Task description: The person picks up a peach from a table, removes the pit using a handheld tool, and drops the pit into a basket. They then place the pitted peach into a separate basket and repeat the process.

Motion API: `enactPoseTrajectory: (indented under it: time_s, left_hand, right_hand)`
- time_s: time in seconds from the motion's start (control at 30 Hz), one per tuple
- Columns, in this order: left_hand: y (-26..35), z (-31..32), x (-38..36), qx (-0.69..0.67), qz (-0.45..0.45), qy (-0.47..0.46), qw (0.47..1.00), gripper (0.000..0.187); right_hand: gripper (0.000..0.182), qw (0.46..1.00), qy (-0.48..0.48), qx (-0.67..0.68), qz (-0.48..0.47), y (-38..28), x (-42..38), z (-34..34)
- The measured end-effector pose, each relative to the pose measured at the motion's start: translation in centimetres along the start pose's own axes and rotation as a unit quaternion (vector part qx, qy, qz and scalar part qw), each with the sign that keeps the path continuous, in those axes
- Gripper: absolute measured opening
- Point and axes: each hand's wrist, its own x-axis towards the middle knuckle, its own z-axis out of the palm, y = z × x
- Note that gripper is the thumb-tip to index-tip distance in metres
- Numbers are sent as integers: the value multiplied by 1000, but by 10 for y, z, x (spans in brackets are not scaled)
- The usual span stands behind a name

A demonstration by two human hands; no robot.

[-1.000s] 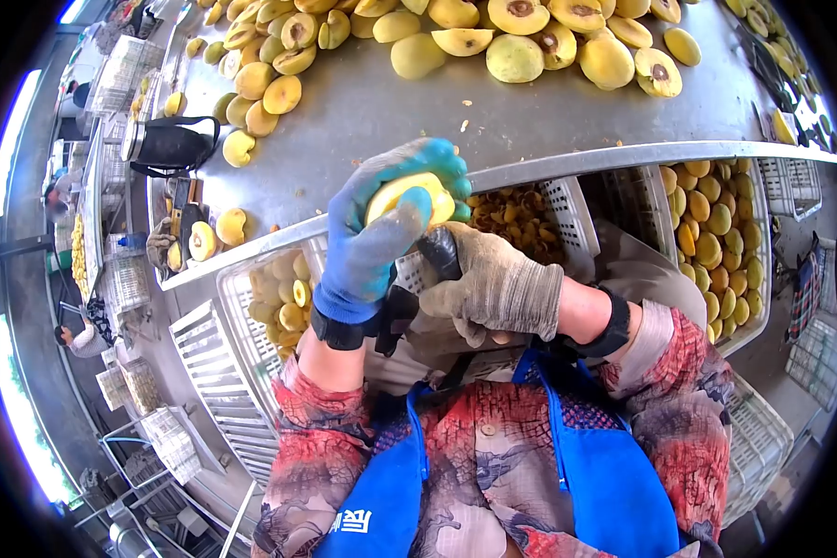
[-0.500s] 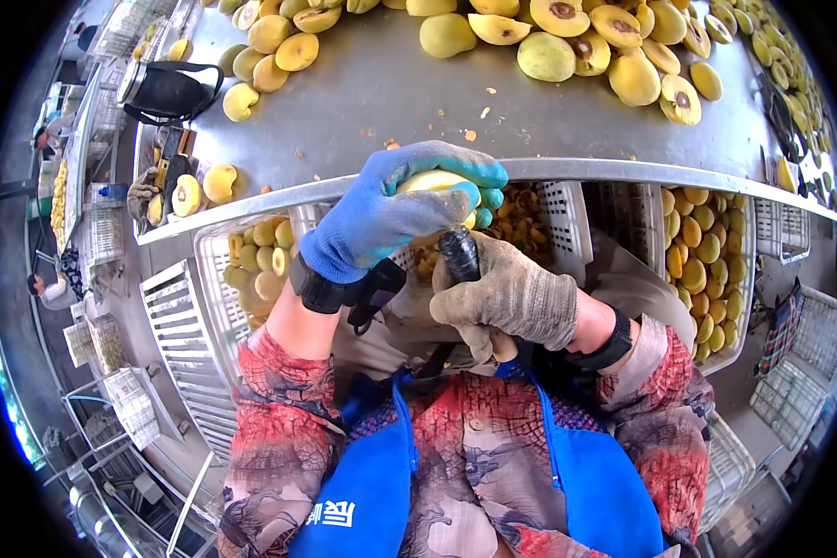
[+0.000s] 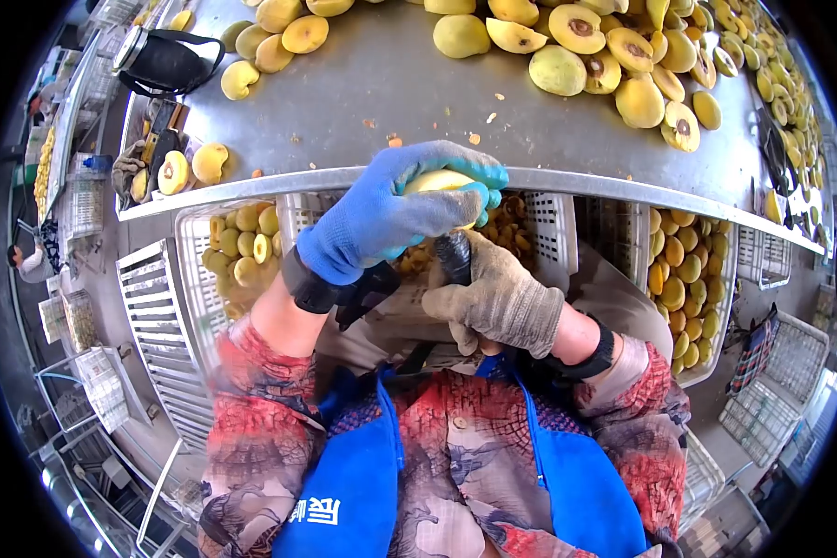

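Observation:
My left hand (image 3: 390, 209), in a blue glove with teal fingertips, is closed around a yellow peach (image 3: 437, 182), most of it hidden by the fingers. Just below and to the right, my right hand (image 3: 497, 293) wears a worn grey-brown knitted glove. It grips a tool with a black-wrapped handle (image 3: 454, 258), whose upper end meets the underside of the peach; its working end is hidden. Both hands are over the near edge of the metal table (image 3: 362, 139). Beneath them, a crate holds orange-brown fruit pieces (image 3: 511, 232).
Halved and whole peaches (image 3: 623, 56) lie across the far table. A black jug (image 3: 167, 60) stands at the left, near two peach pieces (image 3: 191, 167). Crates of peaches flank me: a left crate (image 3: 188, 237) and a right crate (image 3: 736, 279). A slatted white crate (image 3: 163, 325) is lower left.
The whole view has shifted slightly, with the table's far items moving a little. Both hands keep their holds on the peach and the tool; the right hand sits slightly further left in view.

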Motion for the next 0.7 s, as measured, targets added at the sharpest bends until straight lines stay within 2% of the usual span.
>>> enactPoseTrajectory:
  time_s: [0.03, 0.13, 0.33, 0.47, 0.5, 0.6, 0.7]
  left_hand:
    - [0, -2, 1, 2, -3, -17, 1000, 38]
    - [-1, -7, 1, 3, -15, -57, 998, 37]
    - [1, -4, -3, -10, 3, -128, 992, 37]
    - [13, 5, -7, 51, -5, -141, 989, 37]
    - [11, 5, -8, 52, 30, -142, 988, 38]
    - [13, 9, -11, 10, 17, -145, 989, 38]
    - [9, 10, -11, -25, 50, -138, 989, 38]
  right_hand:
    - [22, 1000, -4, -25, 11, 0, 0, -1]
    - [15, 993, -111, 36, -28, 3, -5, -11]
    - [14, 977, -186, 99, 10, 16, -11, -19]
    - [13, 971, -210, 107, 30, 13, -22, -21]
    - [13, 968, -218, 122, 31, 14, -23, -21]
    - [13, 952, -253, 169, 19, 20, -24, -19]
    - [14, 943, -276, 184, -1, 22, -25, -17]
